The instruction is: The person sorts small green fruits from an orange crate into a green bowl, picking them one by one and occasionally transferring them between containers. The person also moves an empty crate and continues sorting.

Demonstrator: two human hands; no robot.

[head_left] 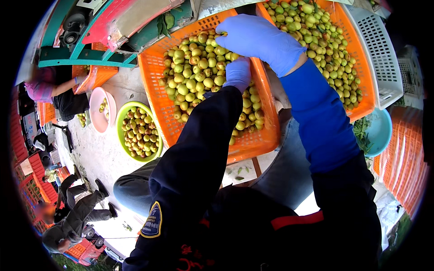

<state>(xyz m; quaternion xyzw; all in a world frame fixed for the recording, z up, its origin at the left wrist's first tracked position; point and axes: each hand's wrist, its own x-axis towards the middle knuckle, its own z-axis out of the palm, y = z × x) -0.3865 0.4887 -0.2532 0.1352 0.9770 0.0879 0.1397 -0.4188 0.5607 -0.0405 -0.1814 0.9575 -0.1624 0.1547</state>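
An orange plastic crate (153, 90) full of small green-yellow fruits (194, 67) stands in front of me. My left hand (237, 74), in a blue glove, rests among the fruits near the crate's right wall, fingers curled down into them. My right hand (260, 38), also gloved in blue, reaches over the far right part of the same crate, fingertips touching fruits at the top. Whether either hand grips a fruit is hidden. A second orange crate (361, 58) of the same fruits sits to the right.
A green bowl (121, 118) of fruits and a pink bowl (96, 110) lie on the floor at left. A teal bowl (382, 131) with leaves sits right, beside white crates (384, 58) and orange crates (402, 167). Other people sit at left (72, 214).
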